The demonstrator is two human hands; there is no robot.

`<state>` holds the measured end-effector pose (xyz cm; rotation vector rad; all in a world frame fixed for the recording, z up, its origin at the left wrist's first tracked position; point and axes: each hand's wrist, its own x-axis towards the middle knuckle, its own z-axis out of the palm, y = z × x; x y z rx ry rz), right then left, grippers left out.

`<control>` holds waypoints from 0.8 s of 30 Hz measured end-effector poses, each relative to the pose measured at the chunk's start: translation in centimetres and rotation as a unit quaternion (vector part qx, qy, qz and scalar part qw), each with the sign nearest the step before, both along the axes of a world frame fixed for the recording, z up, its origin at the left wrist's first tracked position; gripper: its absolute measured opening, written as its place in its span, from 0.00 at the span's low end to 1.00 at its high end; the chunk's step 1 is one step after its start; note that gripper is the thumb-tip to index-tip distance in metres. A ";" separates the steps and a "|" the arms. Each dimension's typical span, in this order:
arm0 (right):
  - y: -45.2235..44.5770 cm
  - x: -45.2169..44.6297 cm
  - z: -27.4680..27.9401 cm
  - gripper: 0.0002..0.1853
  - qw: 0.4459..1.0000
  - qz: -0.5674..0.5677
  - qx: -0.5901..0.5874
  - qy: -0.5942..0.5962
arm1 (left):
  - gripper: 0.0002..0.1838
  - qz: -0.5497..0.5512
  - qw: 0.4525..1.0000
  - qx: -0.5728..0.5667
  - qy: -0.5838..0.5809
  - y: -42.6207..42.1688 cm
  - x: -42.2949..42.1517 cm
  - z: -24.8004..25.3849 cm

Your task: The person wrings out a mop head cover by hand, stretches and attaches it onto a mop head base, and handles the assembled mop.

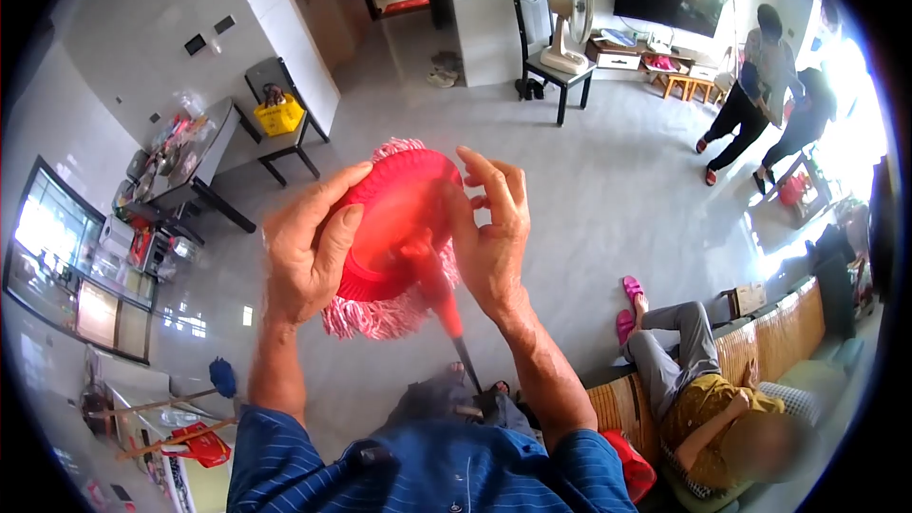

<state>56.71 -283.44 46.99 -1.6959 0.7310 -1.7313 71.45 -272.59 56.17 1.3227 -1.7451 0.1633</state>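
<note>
A mop is held head-up in front of me. Its round red mop head has a ridged rim and a red-and-white string fringe. From the red socket, a dark pole runs down towards my body. My left hand is closed on the left rim, with its thumb on the red face. At the right rim is my right hand, its fingers bent and its thumb lying over the disc. The thumb is slightly blurred, and the exact contact of those fingertips is hard to see.
A person sits on a sofa at lower right. Two more people stand near the bright window. A fan stands on a chair at the back. A cluttered table and a chair with a yellow bag are at left.
</note>
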 end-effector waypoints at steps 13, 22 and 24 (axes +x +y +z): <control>-0.9 3.1 0.3 0.11 0.989 -0.029 -0.141 0.035 | 0.19 0.026 0.995 0.040 0.088 0.4 0.5 -0.3; -0.6 3.3 0.2 0.09 0.995 0.047 -0.086 0.014 | 0.22 0.079 0.994 0.040 0.059 0.6 0.1 -0.1; -0.5 3.3 0.0 0.09 0.991 0.033 -0.119 0.048 | 0.22 0.085 0.994 0.048 0.057 0.5 -0.3 -0.1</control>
